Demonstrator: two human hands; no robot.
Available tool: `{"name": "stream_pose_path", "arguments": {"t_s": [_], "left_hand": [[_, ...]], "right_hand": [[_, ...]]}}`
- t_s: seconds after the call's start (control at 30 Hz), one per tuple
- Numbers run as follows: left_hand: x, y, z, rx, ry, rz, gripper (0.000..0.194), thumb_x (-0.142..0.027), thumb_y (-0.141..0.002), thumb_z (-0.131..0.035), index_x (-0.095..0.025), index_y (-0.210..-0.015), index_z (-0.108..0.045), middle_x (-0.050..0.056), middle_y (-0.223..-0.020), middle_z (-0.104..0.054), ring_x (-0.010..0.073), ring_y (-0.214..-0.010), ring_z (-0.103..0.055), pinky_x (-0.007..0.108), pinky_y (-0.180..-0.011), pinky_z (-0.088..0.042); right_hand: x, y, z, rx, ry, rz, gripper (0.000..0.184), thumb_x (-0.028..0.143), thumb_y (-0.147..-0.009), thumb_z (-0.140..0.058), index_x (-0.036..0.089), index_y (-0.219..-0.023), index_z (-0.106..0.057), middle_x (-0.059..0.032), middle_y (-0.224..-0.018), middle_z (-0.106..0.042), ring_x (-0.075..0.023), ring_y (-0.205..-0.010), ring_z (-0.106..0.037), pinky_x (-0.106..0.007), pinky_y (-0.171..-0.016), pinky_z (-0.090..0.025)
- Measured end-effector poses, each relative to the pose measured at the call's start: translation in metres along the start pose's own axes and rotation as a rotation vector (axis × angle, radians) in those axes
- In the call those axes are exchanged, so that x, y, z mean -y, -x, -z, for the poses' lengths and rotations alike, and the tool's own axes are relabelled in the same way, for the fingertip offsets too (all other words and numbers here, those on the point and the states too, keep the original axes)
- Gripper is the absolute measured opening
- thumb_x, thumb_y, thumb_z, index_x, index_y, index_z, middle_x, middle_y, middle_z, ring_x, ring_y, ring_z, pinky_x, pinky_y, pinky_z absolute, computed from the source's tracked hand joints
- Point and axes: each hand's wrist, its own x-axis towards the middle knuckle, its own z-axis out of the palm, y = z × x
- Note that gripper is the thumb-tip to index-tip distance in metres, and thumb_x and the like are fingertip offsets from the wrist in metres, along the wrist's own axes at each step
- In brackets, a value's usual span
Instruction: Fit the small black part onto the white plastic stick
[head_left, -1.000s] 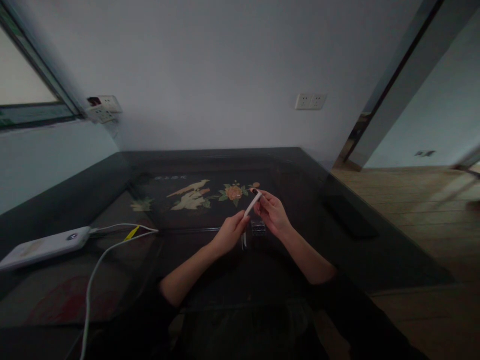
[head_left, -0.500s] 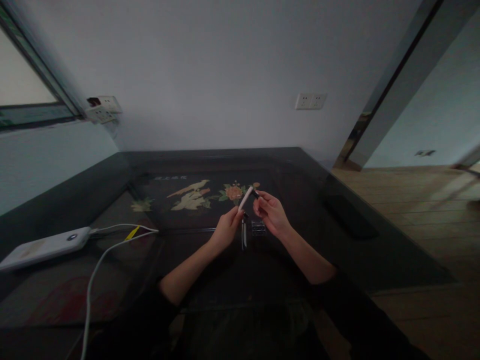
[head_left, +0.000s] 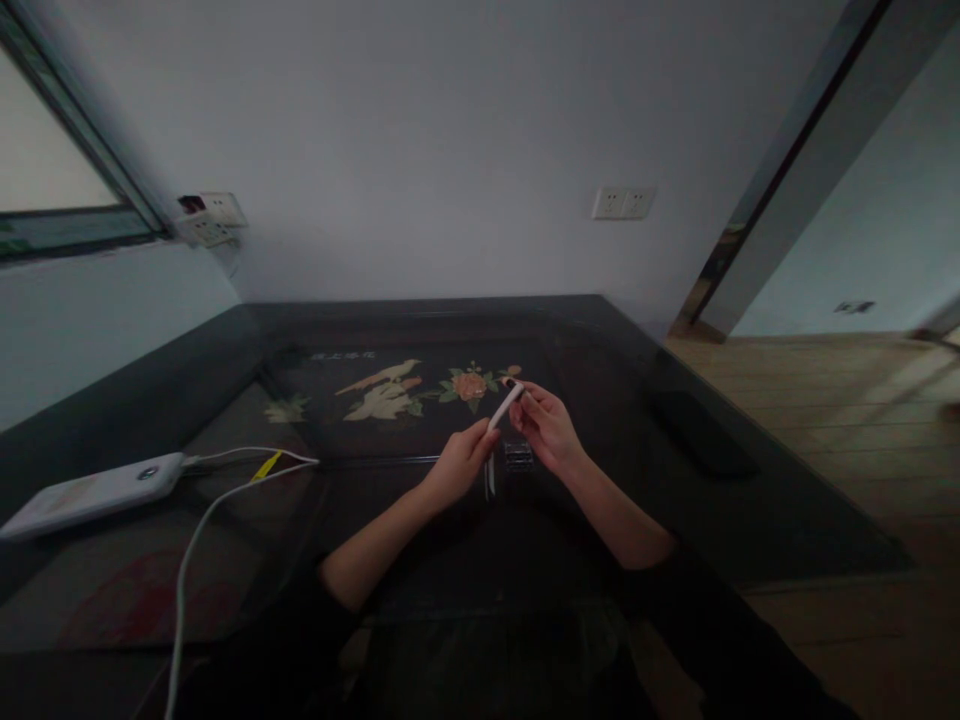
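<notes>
A slim white strip [head_left: 505, 407] slants up from my left hand [head_left: 459, 462], whose thumb and fingers are closed on its lower part. At the strip's upper end sits a small dark piece, pinched in my right hand [head_left: 545, 428]. Two thin pale tails [head_left: 490, 478] show below the left fingers; whether they belong to the same strip I cannot tell. On the dark table just below my right hand is a small clear, ridged object [head_left: 518, 458], touched by neither hand.
The dark glossy table [head_left: 450, 560] carries a bird-and-flower picture [head_left: 386, 390]. A white power bank [head_left: 97, 495] with a white cable [head_left: 191, 550] and yellow tag lies at left. To the right is a dark flat object [head_left: 701, 435]. The wall behind has sockets [head_left: 624, 203].
The white strip has tilted further right and its bend at the top has straightened. Its dark end now lies nearer in line with the strip. Both hands stay almost in place.
</notes>
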Motion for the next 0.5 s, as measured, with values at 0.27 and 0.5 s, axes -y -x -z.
{"name": "stream_pose_path", "arguments": {"t_s": [0.27, 0.5], "left_hand": [[0.013, -0.006, 0.002, -0.115, -0.016, 0.039, 0.032, -0.043, -0.091, -0.035, -0.018, -0.072, -0.044, -0.004, -0.059, -0.039, 0.0103, -0.056, -0.038, 0.022, -0.053, -0.03], [0.012, -0.004, 0.0, -0.081, 0.01, 0.057, 0.033, -0.044, -0.091, -0.035, -0.017, -0.076, -0.047, -0.004, -0.059, -0.039, 0.0102, -0.055, -0.038, 0.022, -0.052, -0.03]], "right_hand": [[0.001, 0.001, -0.003, 0.041, -0.006, 0.04, 0.037, 0.044, -0.066, -0.075, 0.019, -0.09, -0.064, 0.0055, -0.052, -0.051, -0.0076, -0.045, -0.04, -0.022, -0.042, -0.025], [0.0, 0.0, -0.001, 0.028, -0.018, 0.025, 0.037, 0.043, -0.065, -0.076, 0.018, -0.089, -0.064, 0.0053, -0.051, -0.052, -0.0074, -0.044, -0.04, -0.022, -0.042, -0.025]]}}
